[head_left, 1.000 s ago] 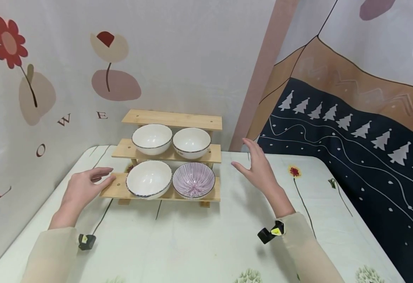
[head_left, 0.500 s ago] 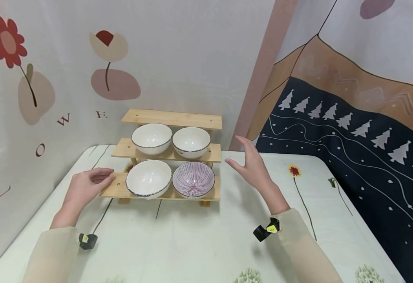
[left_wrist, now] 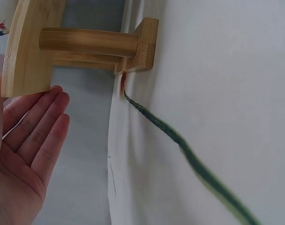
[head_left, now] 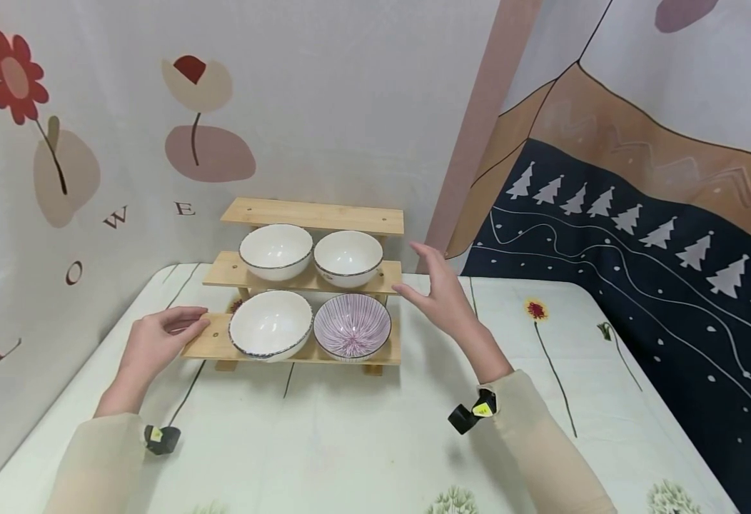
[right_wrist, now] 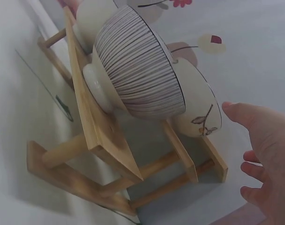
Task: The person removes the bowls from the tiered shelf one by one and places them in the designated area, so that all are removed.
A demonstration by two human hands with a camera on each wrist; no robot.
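A three-tier wooden rack (head_left: 205,348) stands on the table, its boards stepping up toward the back. My left hand (head_left: 155,341) holds the left end of the lowest board, thumb on top; in the left wrist view its fingers (left_wrist: 47,136) reach along the underside. My right hand (head_left: 442,294) is beside the rack's right end, thumb and fingers spread apart and holding nothing. Nearest it on the middle board is a white bowl (head_left: 348,255) with a dark rim, a sprig painted outside. Below sits a purple-striped bowl (head_left: 353,327).
Two more white bowls share the rack: one bowl (head_left: 276,251) at middle left, another bowl (head_left: 271,323) at lower left. The top board (head_left: 314,215) bears nothing. A flower-printed cloth covers the table (head_left: 324,442). Printed curtains (head_left: 350,93) hang close behind.
My right hand has moved left, closer to the rack's right end and the middle-board bowl. My left hand stays at the lowest board, and the bowls have not moved.
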